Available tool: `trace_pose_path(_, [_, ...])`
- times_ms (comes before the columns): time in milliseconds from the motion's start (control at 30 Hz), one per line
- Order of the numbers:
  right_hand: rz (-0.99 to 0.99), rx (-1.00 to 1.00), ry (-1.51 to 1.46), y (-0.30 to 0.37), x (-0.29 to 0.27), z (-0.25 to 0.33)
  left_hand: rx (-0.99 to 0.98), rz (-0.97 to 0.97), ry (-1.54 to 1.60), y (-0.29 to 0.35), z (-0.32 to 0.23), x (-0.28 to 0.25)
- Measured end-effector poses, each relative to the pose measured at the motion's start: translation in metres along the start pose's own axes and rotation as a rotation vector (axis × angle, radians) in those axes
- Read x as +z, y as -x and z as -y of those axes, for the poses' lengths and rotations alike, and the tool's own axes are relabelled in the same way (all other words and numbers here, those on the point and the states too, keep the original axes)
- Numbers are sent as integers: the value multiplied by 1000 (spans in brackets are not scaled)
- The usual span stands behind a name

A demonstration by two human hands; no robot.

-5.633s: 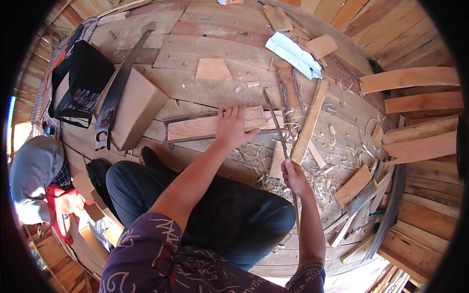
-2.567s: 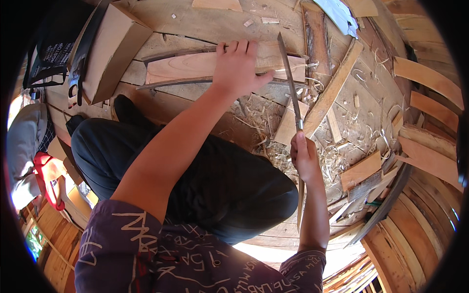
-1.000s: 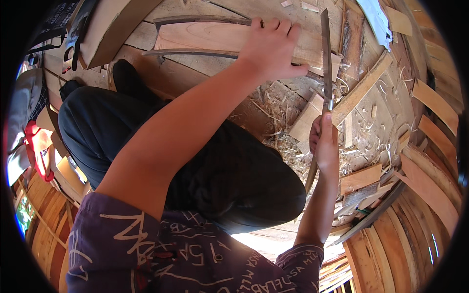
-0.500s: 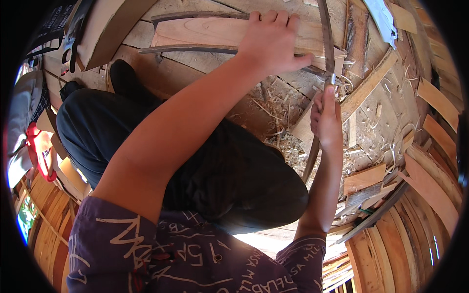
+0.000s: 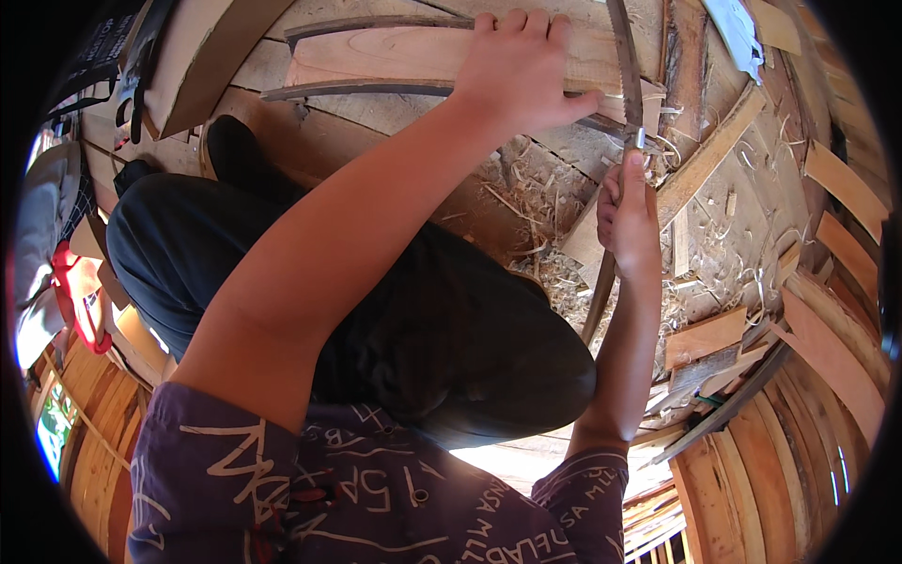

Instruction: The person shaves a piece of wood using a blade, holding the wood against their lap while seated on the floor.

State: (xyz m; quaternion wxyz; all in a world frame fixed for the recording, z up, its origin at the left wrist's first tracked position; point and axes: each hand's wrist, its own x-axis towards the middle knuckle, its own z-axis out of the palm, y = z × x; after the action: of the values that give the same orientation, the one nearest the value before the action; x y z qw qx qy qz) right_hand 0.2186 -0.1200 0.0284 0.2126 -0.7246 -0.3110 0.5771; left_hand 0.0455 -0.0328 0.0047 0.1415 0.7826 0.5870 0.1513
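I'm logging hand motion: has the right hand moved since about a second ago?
Yes: the right hand has moved forward, closer to the pale board under the left hand.

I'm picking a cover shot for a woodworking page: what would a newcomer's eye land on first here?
Probably the narrow saw, gripped by its handle in the right hand, its blade crossing the pale board near the right end in this view. Next comes the left hand, spread on that board at the top. Curly shavings litter the floor below the board.
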Motion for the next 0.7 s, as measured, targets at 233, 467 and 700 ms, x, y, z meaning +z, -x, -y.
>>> trace_pose_path(233, [55, 6, 2, 71, -24, -53, -11, -12, -87, 1, 11, 10])
trace_pose_path(467, [11, -33, 31, 1, -1, -8, -3, 43, -36, -2, 4, 9])
trace_pose_path(700, [42, 57, 1, 57, -21, -41, -47, 51, -75, -2, 9, 11])
